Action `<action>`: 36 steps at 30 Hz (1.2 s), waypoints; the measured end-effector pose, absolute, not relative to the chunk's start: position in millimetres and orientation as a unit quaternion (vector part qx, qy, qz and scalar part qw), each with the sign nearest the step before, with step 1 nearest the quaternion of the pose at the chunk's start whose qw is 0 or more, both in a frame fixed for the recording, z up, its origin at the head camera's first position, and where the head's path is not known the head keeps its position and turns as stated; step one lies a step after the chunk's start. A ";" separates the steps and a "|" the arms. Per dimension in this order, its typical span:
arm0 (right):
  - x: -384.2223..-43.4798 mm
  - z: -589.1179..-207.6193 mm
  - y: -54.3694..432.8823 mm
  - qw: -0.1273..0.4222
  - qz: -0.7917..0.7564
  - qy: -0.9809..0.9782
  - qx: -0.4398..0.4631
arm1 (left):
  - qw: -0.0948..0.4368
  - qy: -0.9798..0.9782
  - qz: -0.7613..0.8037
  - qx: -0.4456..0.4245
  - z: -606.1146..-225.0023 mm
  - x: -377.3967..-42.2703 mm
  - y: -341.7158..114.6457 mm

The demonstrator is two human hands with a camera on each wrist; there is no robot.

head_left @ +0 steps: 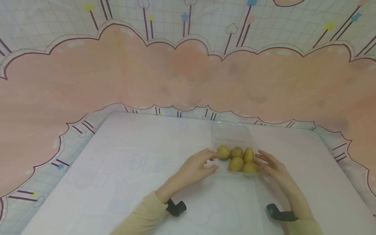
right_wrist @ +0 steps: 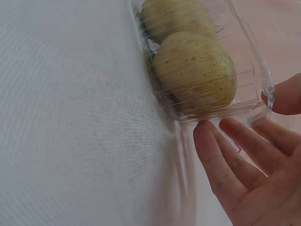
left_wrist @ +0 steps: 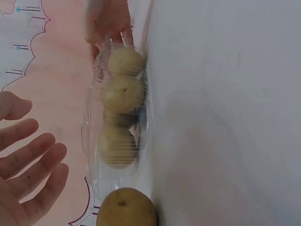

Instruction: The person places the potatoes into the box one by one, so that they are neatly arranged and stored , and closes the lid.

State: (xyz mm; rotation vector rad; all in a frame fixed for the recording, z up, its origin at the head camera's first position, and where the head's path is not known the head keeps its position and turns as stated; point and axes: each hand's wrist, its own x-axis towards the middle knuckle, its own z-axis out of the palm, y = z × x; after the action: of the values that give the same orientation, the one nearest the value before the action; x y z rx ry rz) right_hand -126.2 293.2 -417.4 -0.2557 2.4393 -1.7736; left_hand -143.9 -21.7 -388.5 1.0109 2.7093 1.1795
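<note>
A clear plastic box (head_left: 231, 132) stands on the white table with several yellow-brown potatoes (head_left: 236, 164) in two rows toward its front. My left hand (head_left: 199, 166) is at the box's left side, fingertips right at the leftmost potato (head_left: 223, 152). Those left fingers (left_wrist: 35, 162) are spread apart in the left wrist view, where one potato (left_wrist: 126, 207) shows larger than the rest and overlaps the box's end. On the right side, my right hand (head_left: 273, 164) has its fingers loosely extended. Its fingertips (right_wrist: 205, 134) are right at the box wall, with the thumb (right_wrist: 284, 96) at the rim.
White cloth covers the table (head_left: 117, 163), which reaches far to the left of the box. A patterned curtain (head_left: 176, 78) with a peach band hangs behind and around it. Black straps (head_left: 176, 207) circle both wrists.
</note>
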 end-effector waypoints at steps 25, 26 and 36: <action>-121.6 -422.9 295.7 0.048 -0.604 0.786 -0.124 | -0.049 0.875 0.342 0.338 -402.2 -142.0 -63.8; -121.6 -423.1 295.7 0.049 -0.606 0.784 -0.124 | -0.051 0.877 0.340 0.335 -403.2 -142.3 -64.7; -120.4 -423.7 296.9 0.044 -0.597 0.792 -0.117 | -0.052 0.886 0.335 0.318 -409.8 -147.1 -69.5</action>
State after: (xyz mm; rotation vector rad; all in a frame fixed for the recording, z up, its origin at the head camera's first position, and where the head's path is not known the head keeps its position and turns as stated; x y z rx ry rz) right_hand -120.4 296.9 -423.7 -0.3577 2.4213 -1.8242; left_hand -147.1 -69.5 -409.8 1.0323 2.8771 1.0887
